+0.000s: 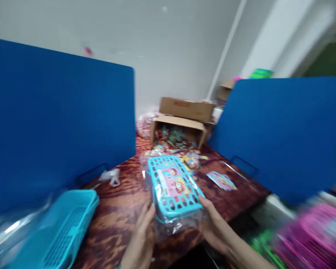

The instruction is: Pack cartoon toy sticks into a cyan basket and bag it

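Note:
A light-blue plastic basket (159,168) in a clear bag is held up over the patterned table, its holed face towards me. A pink card (173,183) with cartoon figures lies against that face. My left hand (144,228) grips the lower left edge of the basket, thumb along the side. On the lower right corner my right hand (214,226) is closed, fingers partly hidden under the bag. Both hands are somewhat blurred.
Stacked light-blue baskets (72,216) stand at the left. An opened cardboard box (182,120) spills small packets at the back. Printed cards (221,181) lie right of centre. Blue partitions (61,112) flank the table (114,213); pink baskets (316,231) are at lower right.

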A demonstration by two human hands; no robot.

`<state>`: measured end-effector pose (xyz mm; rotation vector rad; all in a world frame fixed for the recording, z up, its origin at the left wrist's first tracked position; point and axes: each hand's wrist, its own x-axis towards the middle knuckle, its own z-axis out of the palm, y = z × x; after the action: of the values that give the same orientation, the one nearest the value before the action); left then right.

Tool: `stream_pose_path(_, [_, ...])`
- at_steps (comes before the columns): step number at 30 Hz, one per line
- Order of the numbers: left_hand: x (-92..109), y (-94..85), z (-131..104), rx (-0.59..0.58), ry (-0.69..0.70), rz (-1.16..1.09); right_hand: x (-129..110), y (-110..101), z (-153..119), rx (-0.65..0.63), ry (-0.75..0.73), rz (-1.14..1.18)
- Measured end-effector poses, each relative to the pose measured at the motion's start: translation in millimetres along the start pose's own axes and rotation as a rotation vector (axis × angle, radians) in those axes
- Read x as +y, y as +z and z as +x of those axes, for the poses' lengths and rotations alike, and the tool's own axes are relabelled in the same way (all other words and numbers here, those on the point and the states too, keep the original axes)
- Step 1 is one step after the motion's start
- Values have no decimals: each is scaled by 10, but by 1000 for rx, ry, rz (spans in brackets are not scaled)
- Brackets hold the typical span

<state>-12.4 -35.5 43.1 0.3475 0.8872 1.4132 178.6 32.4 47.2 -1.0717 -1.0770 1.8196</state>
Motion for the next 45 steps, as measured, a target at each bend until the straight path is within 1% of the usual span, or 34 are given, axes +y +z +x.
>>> stream_pose_path(2, [-45, 145, 16, -61, -70, 57, -100, -36, -110, 14, -37, 215])
stream_pose_path(3, [-85, 236, 5, -95, -94, 89, -134, -66, -182, 39, -67, 270])
stream_pose_path(6, [-229, 565, -49, -182, -136, 199, -193, -238, -425, 123, -125, 318])
stream_pose_path(8, [-327, 809, -41, -273, -188, 238, -227, -431, -578, 171, -146, 327])
stream_pose_path(11, [-475, 1197, 41, -406, -265, 270, -304, -763, -825, 300, -203, 329])
stream_pose_path(15, [-703, 1763, 145, -521, -367, 342, -451, -1135, -1218, 495, -332, 348])
stream_pose_path(18, [-977, 2211, 162, -615, -391, 350, -579, -1395, -1544, 641, -398, 366])
stream_pose_path(20, [-1218, 2501, 118, -710, -413, 322, -666, -1565, -1788, 747, -437, 385])
stream_pose_path(22, [-1479, 2771, 38, -793, -475, 299, -737, -1720, -2049, 869, -463, 402])
stream_pose_path(24, [-1734, 3007, -46, -889, -544, 257, -774, -1861, -2303, 1004, -481, 407])
stream_pose_path(26, [-1960, 3195, -96, -975, -608, 269, -763, -1994, -2517, 1116, -507, 386])
stream_pose_path(28, [-2146, 3317, -93, -1038, -642, 366, -706, -2121, -2662, 1192, -524, 359])
stream_pose_path(29, [-2221, 3353, -75, -1049, -634, 426, -665, -2179, -2704, 1221, -522, 352])
stream_pose_path(32, [-2370, 3387, 4, -1015, -567, 568, -540, -2315, -2725, 1320, -479, 388])
stream_pose_path(34, [-2407, 3388, 40, -977, -562, 606, -488, -2364, -2684, 1374, -451, 435])
stream_pose_path(35, [-2410, 3393, 48, -987, -574, 604, -478, -2376, -2661, 1390, -447, 452])
stream_pose_path(37, [-2395, 3421, 47, -1063, -590, 572, -486, -2382, -2632, 1390, -439, 460])
stream_pose_path(39, [-2369, 3468, 34, -1149, -581, 547, -517, -2379, -2644, 1356, -379, 430])
stream_pose_path(40, [-2356, 3493, 29, -1166, -572, 545, -534, -2380, -2668, 1339, -327, 393])
stream_pose_path(42, [-2339, 3533, 27, -1153, -552, 556, -559, -2396, -2742, 1322, -215, 250])
stream_pose_path(45, [-2330, 3550, 50, -1154, -533, 558, -544, -2468, -2877, 1355, -59, -69])
